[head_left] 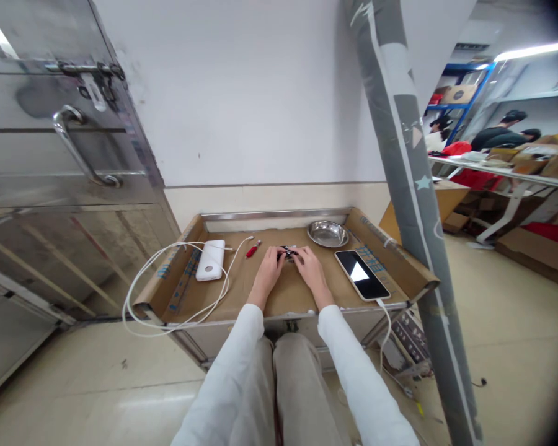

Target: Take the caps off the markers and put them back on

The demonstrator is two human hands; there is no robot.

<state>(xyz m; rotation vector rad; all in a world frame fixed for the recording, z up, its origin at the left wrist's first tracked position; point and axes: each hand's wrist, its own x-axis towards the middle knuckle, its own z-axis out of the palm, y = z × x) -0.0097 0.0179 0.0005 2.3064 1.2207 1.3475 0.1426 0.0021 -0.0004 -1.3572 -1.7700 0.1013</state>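
At the middle of the cardboard-covered table (242,291), my left hand (271,267) and my right hand (309,266) meet with curled fingers on a small dark object (288,252). It has black and light parts, but it is too small and too covered by the fingers to name. Both hands are closed on it, one from each side. Left of my left hand lies a small red tool (253,249) with a metal tip. A shallow round steel dish (328,233) stands beyond my right hand.
A white power bank (211,260) with looping white cables (134,291) lies at left. The phone (361,274) at right has a cable hanging off the front edge. Raised cardboard sides border the table. A grey wrapped pole (413,186) leans at right; several people (497,133) are behind.
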